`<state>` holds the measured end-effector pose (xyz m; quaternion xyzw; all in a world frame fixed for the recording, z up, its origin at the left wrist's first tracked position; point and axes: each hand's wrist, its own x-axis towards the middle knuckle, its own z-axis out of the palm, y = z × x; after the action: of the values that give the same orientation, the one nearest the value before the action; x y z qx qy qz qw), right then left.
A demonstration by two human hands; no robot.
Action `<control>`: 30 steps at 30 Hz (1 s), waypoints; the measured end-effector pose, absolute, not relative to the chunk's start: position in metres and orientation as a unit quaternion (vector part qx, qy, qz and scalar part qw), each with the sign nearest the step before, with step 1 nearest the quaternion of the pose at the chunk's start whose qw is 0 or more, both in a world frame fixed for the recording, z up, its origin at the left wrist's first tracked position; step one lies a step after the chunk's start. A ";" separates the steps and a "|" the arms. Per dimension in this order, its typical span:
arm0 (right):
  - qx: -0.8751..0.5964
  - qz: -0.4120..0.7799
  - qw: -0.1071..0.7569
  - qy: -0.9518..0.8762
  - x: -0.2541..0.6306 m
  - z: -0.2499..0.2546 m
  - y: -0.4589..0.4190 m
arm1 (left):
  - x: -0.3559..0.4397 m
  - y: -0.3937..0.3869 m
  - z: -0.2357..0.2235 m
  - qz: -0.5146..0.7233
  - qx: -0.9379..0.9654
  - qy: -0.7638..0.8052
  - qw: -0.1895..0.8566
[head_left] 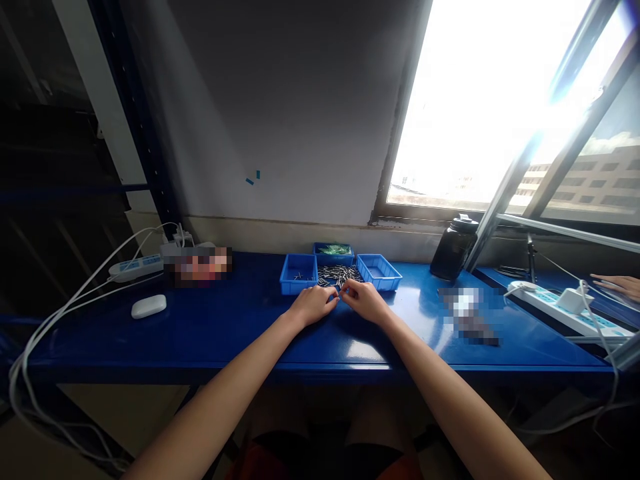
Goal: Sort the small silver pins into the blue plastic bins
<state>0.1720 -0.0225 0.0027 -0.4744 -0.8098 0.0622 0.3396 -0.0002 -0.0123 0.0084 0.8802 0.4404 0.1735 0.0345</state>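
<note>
My left hand (313, 305) and my right hand (365, 301) rest at the front of a pile of small, thin metal pieces (341, 272) on the table. Fingers and thumb are drawn together on both hands, and the fingertips nearly meet. Whatever lies between them is too small to make out. Left of the pile stands a blue bin (299, 288) with a few small pieces inside. Another blue bin (384, 283) is on the right, near my right hand. Behind the pile, a third blue bin (320, 257) holds green plastic material (336, 249).
On the blue table (225, 333), a white rounded case (149, 307) and a power strip (137, 267) with cables lie left. A dark bottle (454, 247), a blurred item (470, 313) and another power strip (565, 308) are right. Another person's hand (620, 287) shows at the far right.
</note>
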 end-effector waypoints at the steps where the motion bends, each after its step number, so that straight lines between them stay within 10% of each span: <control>1: -0.473 0.064 0.341 -0.810 0.173 0.003 -0.022 | -0.001 -0.013 0.009 0.176 0.880 0.440 0.035; 30: -0.461 0.121 0.298 -0.827 0.176 -0.006 -0.017 | -0.002 -0.013 0.009 0.259 0.907 0.331 0.017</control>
<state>0.1759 -0.0165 -0.0058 -0.4610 -0.8270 0.1207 0.2982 -0.0020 -0.0127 0.0091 0.9071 0.3312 0.2592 0.0172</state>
